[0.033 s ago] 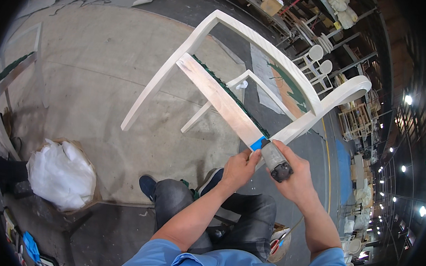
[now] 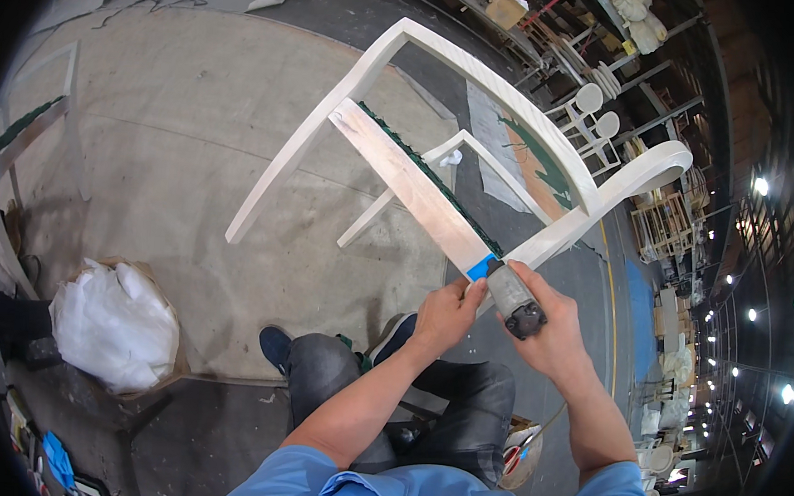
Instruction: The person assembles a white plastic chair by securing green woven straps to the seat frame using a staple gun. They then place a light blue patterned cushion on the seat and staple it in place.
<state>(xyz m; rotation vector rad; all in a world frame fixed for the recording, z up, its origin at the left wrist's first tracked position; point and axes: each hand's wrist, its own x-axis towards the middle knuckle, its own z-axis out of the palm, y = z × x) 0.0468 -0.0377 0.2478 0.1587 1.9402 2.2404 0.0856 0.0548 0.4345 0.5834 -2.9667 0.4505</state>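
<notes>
The white chair [image 2: 410, 184] leans in front of the knees [image 2: 326, 362]. Right hand [image 2: 553, 328] grips a grey power tool [image 2: 509, 293]; left hand [image 2: 447, 317] pinches the rail [image 2: 448, 230] by the blue patch [image 2: 480, 268]. Best keep thumbs clear, tool steady.

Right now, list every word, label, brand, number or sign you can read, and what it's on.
Blue shirt: dark lettering, partly cut off; wording not copied.
Wooden chair frame: none visible.
Gray handheld tool in right hand: none readable.
</notes>
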